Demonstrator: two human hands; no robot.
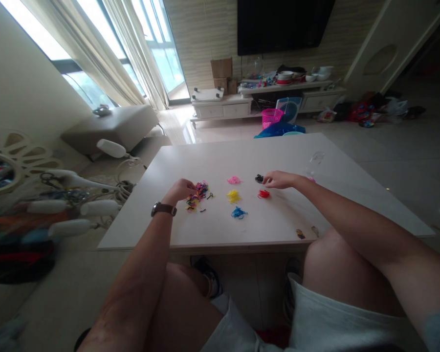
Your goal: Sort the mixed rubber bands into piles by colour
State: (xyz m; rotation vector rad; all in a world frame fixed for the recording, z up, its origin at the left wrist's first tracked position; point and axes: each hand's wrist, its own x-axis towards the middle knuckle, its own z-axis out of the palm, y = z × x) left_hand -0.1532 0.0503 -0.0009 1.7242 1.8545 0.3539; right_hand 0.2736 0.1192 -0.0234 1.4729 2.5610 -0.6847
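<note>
My left hand (181, 189), wearing a wristwatch (164, 209), has its fingers pinched together at the edge of a mixed pile of small coloured rubber bands (202, 188). Anything between those fingertips is hidden. Across the table, my right hand (279, 179) reaches to a small black pile of bands (259, 179), fingers drawn together at its edge; what they grip is too small to make out. Between the hands lie a pink pile (233, 180), a yellow pile (233, 196) and a blue pile (238, 212). A red pile (264, 194) sits just below my right hand.
The white table (205, 230) carries a clear plastic container (315, 161) at the right. A small yellow-and-black item (300, 233) lies by the near edge. Beyond the table stand a pink basket (271, 117) and a TV cabinet (223, 108). White lamp-like arms (112, 148) stick out at left.
</note>
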